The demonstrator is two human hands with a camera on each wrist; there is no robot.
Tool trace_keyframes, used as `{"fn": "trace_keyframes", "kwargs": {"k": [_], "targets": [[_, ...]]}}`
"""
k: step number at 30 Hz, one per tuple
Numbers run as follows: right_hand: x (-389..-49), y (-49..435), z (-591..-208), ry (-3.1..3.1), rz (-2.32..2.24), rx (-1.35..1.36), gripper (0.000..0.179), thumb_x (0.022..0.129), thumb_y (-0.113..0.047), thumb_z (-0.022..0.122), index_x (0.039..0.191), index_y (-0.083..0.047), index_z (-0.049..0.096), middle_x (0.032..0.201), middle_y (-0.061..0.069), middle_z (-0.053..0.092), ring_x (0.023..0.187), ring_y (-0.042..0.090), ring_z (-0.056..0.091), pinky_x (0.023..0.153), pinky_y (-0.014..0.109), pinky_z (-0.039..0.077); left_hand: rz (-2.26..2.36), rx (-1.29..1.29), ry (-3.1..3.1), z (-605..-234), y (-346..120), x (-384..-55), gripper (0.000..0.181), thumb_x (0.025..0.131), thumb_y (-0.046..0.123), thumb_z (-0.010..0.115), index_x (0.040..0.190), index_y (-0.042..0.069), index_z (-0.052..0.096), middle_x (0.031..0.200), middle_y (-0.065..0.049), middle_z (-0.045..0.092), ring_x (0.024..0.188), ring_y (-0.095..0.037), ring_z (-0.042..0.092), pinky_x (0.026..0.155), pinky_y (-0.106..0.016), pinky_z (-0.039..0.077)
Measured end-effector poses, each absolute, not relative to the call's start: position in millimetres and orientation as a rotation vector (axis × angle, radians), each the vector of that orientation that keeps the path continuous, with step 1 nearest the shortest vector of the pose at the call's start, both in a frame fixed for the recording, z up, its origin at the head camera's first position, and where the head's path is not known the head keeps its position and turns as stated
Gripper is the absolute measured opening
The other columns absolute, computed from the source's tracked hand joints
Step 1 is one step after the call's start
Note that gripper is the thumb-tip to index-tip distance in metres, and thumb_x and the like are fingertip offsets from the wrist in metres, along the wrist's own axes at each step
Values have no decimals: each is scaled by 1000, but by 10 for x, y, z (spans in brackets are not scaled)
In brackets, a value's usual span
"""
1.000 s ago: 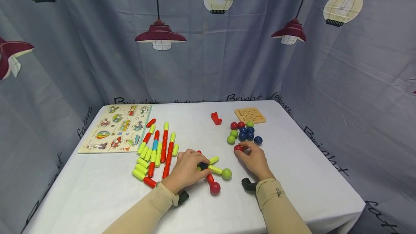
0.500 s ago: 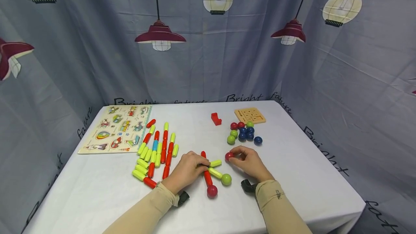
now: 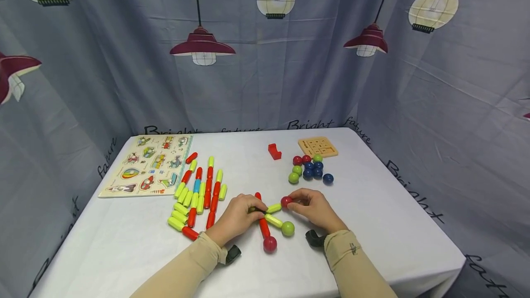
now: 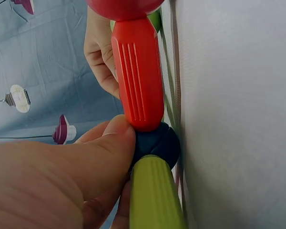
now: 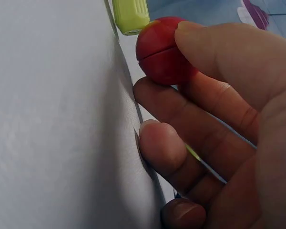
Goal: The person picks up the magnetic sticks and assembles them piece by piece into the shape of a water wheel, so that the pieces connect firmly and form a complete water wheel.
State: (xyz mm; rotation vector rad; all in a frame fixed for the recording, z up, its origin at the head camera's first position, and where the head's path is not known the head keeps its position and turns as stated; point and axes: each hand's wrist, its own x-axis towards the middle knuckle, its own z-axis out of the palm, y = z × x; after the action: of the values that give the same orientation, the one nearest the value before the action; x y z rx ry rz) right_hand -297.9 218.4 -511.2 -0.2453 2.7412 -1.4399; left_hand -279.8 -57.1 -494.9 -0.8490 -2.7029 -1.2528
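My left hand (image 3: pixel 238 215) pinches a dark blue ball (image 4: pixel 155 145) between thumb and fingers. Rods stick out from it: a red rod (image 3: pixel 264 228) ending in a red ball (image 3: pixel 270 244), a yellow-green rod (image 3: pixel 273 220) ending in a green ball (image 3: pixel 287 229), and another yellow-green rod (image 3: pixel 274 208) pointing right. In the left wrist view, one more yellow-green rod (image 4: pixel 156 195) reaches toward the camera. My right hand (image 3: pixel 313 207) pinches a loose red ball (image 5: pixel 163 51) at that right-pointing rod's end; the ball overlaps the rod tip in the head view.
Several red, yellow-green and blue rods (image 3: pixel 209 190) lie left of the hands, beside a picture board (image 3: pixel 145 167). Behind the right hand sit several balls (image 3: pixel 308 174), a wooden number board (image 3: pixel 318 146) and a red block (image 3: pixel 274 151).
The right hand has carried its red ball left and nearer, from beside the ball cluster to the rod's tip. In the left hand, the joined rods have turned slightly and lowered.
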Motion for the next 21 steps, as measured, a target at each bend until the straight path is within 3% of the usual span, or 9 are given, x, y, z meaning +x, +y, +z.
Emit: {"fn": "trace_keyframes", "kwargs": {"k": [6, 13, 17, 21], "targets": [[-2995, 2182, -5111, 2774, -1436, -230, 23, 84, -29, 86, 104, -28, 76, 98, -8, 73, 87, 20, 57, 74, 30, 47, -1338, -856, -2724, -4932, -582, -2805, 20, 89, 12, 80, 108, 19, 80, 104, 10, 70, 98, -12, 61, 89, -30, 53], [-2990, 2175, -5129, 2731, -1458, -250, 23, 87, -30, 84, 108, -25, 76, 105, -8, 74, 89, 19, 62, 79, 32, 52, -1362, -870, -2741, -4963, -595, -2805, 22, 90, 13, 80, 110, 21, 79, 105, 10, 68, 98, -13, 62, 92, -31, 54], [-2989, 2178, -5131, 2762, -1435, -250, 38, 87, -38, 83, 120, -24, 72, 104, -6, 73, 89, 19, 61, 79, 32, 51, -1331, -867, -2733, -4977, -595, -2808, 22, 92, 16, 78, 113, 23, 78, 111, 12, 69, 105, -12, 63, 97, -33, 54], [-2983, 2178, -5130, 2781, -1411, -263, 43, 90, -41, 80, 128, -26, 70, 108, -6, 71, 91, 19, 60, 78, 33, 50, -1156, -823, -2691, -4971, -587, -2801, 19, 93, 28, 78, 112, 23, 79, 110, 9, 67, 106, -13, 60, 102, -41, 44]]}}
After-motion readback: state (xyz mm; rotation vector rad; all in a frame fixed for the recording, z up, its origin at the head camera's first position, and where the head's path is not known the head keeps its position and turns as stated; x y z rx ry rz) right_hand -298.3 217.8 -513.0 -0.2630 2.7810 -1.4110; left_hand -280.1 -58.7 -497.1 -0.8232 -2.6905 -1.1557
